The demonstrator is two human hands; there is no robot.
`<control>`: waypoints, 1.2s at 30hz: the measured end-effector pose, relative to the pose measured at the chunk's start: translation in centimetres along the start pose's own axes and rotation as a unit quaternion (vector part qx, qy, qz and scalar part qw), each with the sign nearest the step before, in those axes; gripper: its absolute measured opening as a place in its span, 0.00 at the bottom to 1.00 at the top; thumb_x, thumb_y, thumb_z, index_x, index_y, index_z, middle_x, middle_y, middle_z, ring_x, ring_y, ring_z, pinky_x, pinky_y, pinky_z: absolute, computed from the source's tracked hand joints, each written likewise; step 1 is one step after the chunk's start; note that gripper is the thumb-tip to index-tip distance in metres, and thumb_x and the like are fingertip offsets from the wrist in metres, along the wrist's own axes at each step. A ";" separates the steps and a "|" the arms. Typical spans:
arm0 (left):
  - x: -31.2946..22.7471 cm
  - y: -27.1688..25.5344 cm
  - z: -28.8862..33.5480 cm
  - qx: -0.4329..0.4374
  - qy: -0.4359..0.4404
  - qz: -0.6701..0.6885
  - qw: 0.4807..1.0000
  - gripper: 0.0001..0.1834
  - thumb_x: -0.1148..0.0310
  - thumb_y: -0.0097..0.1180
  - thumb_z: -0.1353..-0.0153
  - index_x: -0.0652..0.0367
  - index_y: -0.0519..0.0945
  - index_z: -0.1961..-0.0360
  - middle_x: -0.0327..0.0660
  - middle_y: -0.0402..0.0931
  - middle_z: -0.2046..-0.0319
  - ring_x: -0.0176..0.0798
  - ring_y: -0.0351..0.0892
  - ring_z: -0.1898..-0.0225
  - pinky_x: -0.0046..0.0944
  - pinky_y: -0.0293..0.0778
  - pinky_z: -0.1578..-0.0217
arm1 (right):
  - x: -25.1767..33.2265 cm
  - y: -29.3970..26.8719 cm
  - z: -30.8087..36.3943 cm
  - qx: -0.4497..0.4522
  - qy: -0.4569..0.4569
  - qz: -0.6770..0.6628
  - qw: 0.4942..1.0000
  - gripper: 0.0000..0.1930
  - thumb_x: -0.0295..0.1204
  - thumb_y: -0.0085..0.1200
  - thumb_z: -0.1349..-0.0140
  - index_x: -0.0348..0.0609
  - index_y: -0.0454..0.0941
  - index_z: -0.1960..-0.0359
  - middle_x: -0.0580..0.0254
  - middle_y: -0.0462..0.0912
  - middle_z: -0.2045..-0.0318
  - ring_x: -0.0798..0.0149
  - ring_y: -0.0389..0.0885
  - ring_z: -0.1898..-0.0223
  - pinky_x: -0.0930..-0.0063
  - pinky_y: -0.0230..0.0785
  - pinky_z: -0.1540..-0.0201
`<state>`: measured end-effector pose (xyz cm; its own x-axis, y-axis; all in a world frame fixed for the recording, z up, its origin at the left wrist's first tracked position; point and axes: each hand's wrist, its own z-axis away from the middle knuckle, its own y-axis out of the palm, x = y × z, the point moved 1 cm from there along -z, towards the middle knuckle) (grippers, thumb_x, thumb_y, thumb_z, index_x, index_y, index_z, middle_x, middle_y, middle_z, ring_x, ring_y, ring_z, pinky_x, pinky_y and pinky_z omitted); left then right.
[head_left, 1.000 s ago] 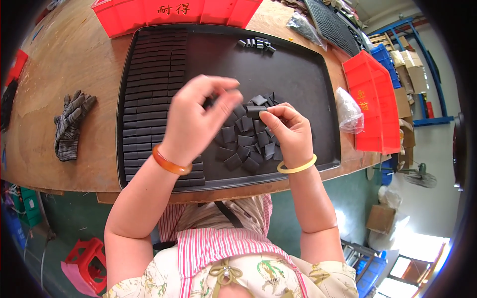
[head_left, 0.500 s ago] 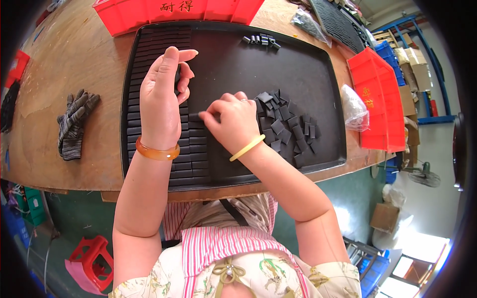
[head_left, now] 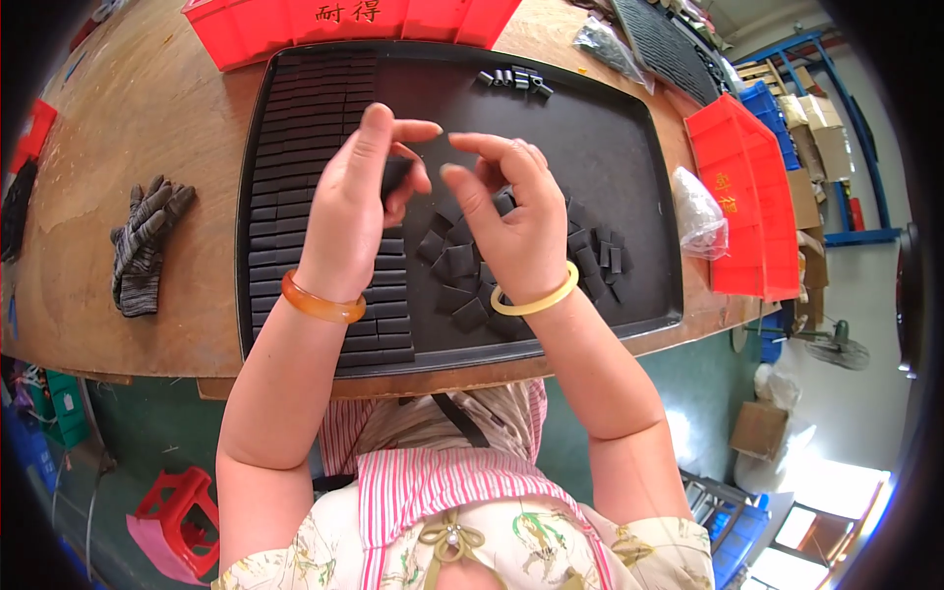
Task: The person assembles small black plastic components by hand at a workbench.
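A large black tray lies on the table before me. Along its left side, small flat black pieces form tight rows. More black pieces lie in a loose heap at the tray's centre right. My left hand is over the edge of the rows, its lower fingers curled round a dark black piece, thumb and forefinger stretched out. Facing it above the heap, my right hand has thumb and forefinger apart, with nothing visible between them. Its other fingers are partly hidden.
Several curled black pieces sit at the tray's far edge. A red bin stands behind the tray, another red bin to its right beside a clear plastic bag. A grey knitted glove rests on the table at left.
My right hand has left the edge of the rows, moving right, and its fingers have spread. My left hand has shifted right. Loose pieces now lie farther left, close to the rows.
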<state>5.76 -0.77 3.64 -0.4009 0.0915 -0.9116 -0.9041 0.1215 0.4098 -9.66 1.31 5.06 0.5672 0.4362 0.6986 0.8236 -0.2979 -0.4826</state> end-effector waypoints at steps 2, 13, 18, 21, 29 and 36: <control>0.7 0.7 0.3 0.037 -0.059 -0.039 0.997 0.33 0.41 0.38 0.27 0.62 0.79 0.51 0.32 0.70 0.73 0.22 0.60 0.77 0.23 0.53 0.79 | 0.2 -0.3 -0.5 0.017 -0.081 0.029 0.996 0.06 0.27 0.64 0.47 0.44 0.80 0.68 0.62 0.77 0.75 0.56 0.74 0.69 0.63 0.67 0.60; 1.6 0.8 0.1 0.078 -0.052 -0.051 0.994 0.20 0.56 0.45 0.26 0.60 0.82 0.60 0.32 0.76 0.74 0.22 0.64 0.77 0.25 0.59 0.78 | -2.0 -2.7 0.7 0.004 0.192 -0.195 0.962 0.08 0.25 0.63 0.39 0.38 0.77 0.61 0.70 0.80 0.71 0.79 0.74 0.70 0.83 0.69 0.65; 1.6 1.7 0.6 0.070 0.060 -0.199 0.976 0.10 0.67 0.51 0.30 0.61 0.81 0.57 0.35 0.77 0.74 0.26 0.71 0.74 0.29 0.68 0.72 | -3.0 -3.6 1.2 0.026 0.245 -0.211 0.946 0.10 0.27 0.64 0.39 0.38 0.76 0.61 0.70 0.80 0.71 0.78 0.77 0.69 0.83 0.71 0.63; 1.5 2.2 0.9 0.071 0.150 -0.320 0.933 0.10 0.70 0.58 0.36 0.60 0.81 0.55 0.38 0.76 0.72 0.31 0.74 0.73 0.32 0.72 0.70 | -3.1 -3.7 1.6 0.038 0.300 -0.246 0.921 0.09 0.27 0.64 0.39 0.38 0.76 0.63 0.68 0.81 0.70 0.77 0.79 0.68 0.83 0.72 0.62; 2.0 2.4 1.2 0.050 0.287 -0.476 0.830 0.18 0.72 0.69 0.49 0.59 0.82 0.56 0.41 0.75 0.64 0.42 0.78 0.72 0.39 0.75 0.70 | -3.7 -3.0 2.7 0.052 0.329 -0.343 0.878 0.09 0.27 0.64 0.39 0.38 0.77 0.64 0.66 0.82 0.69 0.76 0.79 0.66 0.83 0.71 0.63; 1.6 2.3 1.2 0.060 0.198 -0.400 0.893 0.16 0.76 0.69 0.48 0.60 0.84 0.56 0.37 0.75 0.62 0.28 0.71 0.73 0.28 0.70 0.73 | -5.9 -4.0 1.4 0.022 0.185 -0.129 0.974 0.10 0.34 0.56 0.33 0.40 0.79 0.59 0.63 0.84 0.67 0.70 0.81 0.64 0.74 0.73 0.60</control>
<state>3.17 0.82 3.17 0.3243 -0.4262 -0.8445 -0.9113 0.0988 -0.3998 -16.33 1.15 2.15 0.3093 0.1531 0.9386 0.9428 -0.1784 -0.2816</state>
